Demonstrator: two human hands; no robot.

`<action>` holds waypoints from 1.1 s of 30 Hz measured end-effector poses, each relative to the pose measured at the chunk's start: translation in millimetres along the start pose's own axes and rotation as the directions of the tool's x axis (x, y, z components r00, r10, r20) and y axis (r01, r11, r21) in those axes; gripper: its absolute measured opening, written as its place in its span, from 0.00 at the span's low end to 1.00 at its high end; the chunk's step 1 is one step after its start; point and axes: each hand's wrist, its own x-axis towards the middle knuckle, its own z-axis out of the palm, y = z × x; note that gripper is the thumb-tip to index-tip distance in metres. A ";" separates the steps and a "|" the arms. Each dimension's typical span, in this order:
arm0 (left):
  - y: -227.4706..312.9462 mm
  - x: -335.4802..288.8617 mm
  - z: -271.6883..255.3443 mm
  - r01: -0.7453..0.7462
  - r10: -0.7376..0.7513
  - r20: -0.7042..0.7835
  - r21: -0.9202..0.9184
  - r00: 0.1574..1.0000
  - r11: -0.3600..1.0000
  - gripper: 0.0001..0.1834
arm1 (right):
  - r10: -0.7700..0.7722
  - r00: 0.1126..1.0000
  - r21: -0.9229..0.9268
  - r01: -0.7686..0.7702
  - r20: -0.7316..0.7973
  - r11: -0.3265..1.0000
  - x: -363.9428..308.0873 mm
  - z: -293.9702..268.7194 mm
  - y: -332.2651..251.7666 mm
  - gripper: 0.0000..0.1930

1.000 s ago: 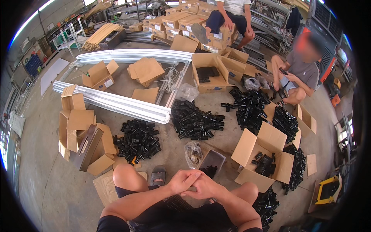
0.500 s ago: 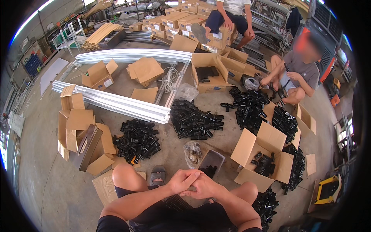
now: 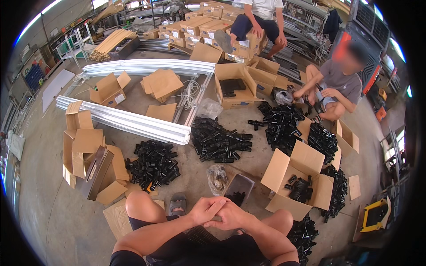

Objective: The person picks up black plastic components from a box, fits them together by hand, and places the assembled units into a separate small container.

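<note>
My left hand and my right hand are clasped together between my bent knees, fingers folded against each other. No object shows in either one. Just beyond them stands a grey bin with small black parts at its bottom. A clear plastic bag with something brownish inside lies beside the bin. Piles of black plastic fittings cover the floor ahead: a left pile, a middle pile and a right pile. An open carton at my right holds several black fittings.
White metal profiles lie across the floor at left. Open cartons stand near my left knee, with a brown panel leaning there. A seated co-worker at right handles a black part; another person sits on stacked boxes.
My hands stay clasped in the same place. The whole scene has shifted slightly to the left in view. The co-worker's hand with the black part has lowered a little.
</note>
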 end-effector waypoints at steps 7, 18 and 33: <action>1.5 -0.3 1.7 -0.021 0.021 -0.028 0.016 0.999 1.000 0.22 | -0.004 1.000 -0.003 0.004 0.000 1.000 -0.6 0.2 1.6 0.28; -3.1 -3.4 0.2 -0.020 0.020 -0.036 0.008 0.999 1.000 0.22 | -0.048 0.997 -0.014 0.047 -0.066 0.999 3.5 -3.2 -5.3 0.26; 5.5 -0.7 3.1 -0.043 0.044 -0.047 0.028 0.998 0.999 0.21 | -0.043 0.999 -0.032 0.042 -0.023 0.999 -1.5 1.4 4.6 0.28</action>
